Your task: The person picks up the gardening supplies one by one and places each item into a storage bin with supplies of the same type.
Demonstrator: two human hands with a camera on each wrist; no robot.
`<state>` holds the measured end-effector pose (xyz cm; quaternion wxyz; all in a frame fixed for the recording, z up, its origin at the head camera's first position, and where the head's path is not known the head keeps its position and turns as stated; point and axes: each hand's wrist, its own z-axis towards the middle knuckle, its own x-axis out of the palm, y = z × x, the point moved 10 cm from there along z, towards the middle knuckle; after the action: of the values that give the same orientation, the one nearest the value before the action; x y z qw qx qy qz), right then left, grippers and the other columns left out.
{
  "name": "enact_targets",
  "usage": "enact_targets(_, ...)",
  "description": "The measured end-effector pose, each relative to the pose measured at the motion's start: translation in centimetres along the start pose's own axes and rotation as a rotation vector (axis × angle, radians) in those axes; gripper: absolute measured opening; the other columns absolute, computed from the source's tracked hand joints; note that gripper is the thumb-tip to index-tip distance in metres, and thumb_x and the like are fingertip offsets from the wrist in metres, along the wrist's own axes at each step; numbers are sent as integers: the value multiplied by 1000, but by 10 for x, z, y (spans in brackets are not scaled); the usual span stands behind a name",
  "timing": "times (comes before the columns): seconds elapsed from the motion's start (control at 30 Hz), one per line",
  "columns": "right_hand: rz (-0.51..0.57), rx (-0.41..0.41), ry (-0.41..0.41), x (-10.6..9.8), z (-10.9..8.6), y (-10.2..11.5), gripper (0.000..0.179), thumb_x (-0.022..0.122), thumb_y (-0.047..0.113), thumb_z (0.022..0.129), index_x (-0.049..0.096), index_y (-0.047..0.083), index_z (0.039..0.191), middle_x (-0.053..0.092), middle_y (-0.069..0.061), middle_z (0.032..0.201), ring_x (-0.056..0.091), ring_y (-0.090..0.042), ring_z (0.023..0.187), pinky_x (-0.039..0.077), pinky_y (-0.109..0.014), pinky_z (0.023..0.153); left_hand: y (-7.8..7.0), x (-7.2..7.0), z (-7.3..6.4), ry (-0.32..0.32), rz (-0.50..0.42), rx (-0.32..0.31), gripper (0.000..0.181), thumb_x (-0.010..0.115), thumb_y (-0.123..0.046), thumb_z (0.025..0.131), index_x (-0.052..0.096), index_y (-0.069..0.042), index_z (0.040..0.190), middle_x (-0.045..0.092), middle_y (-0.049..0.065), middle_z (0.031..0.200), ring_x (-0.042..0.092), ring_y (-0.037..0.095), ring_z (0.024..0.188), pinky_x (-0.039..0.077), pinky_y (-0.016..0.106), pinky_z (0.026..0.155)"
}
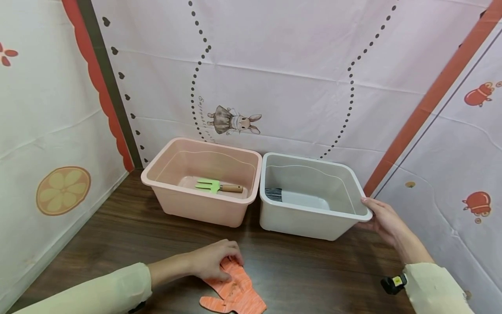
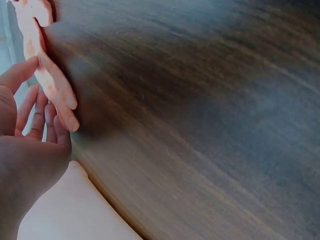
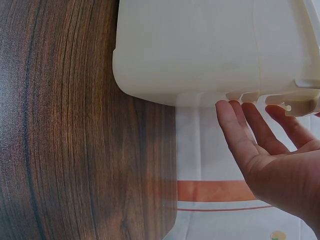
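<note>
An orange fabric glove (image 1: pixel 239 285) lies on the dark wooden table in front of the bins. My left hand (image 1: pixel 213 261) is over its upper end, with bent fingers and thumb gripping the fabric. In the left wrist view, thumb and fingertips meet the glove (image 2: pixel 55 82) near its finger ends. My right hand (image 1: pixel 386 220) holds the right rim of a pale grey bin (image 1: pixel 298 222), thumb on top and fingers underneath. Inside that bin lies a dark grey striped item (image 1: pixel 273 194), partly hidden by the front wall.
Left of the grey bin stands a pink bin (image 1: pixel 200 207), holding a green hand fork (image 1: pixel 213 186) with a wooden handle. Printed cloth walls (image 1: pixel 274 87) enclose the table (image 1: pixel 306 270) at the back and both sides.
</note>
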<state>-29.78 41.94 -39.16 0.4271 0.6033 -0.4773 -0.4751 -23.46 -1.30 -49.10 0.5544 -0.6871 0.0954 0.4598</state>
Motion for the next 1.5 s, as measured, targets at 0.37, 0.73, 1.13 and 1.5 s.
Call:
enact_targets(0.37,4,-6,1,-1,0,0,74,51,41,113,27,-8,162,71,12,115,73,-11,101,62,-49,90,-3,-1,3,-49,60,24,24,86,-19,85,74,-29,102,60,-18,109,50,6,102,45,24,89)
enact_targets(0.73,7,-3,1,0,0,1,74,51,42,112,27,-7,162,70,13,115,72,-11,101,62,-48,90,-3,-1,4,-81,90,67,22,84,-14,84,70,-30,92,60,-18,95,49,3,88,41,18,76)
enact_targets(1.13,15,13,-2,0,2,-1,75,52,44,112,26,-5,163,70,9,119,73,-12,101,61,-49,91,-4,-3,8,-20,-55,61,21,80,-7,85,71,-25,90,61,-18,87,52,-4,78,46,14,68)
enact_targets(1.5,4,1,-9,1,0,-1,77,51,43,112,24,-8,163,70,12,116,73,-11,100,63,-46,87,-20,-6,11,-6,-100,82,20,78,-5,86,71,-24,91,61,-18,82,51,-4,74,44,13,64)
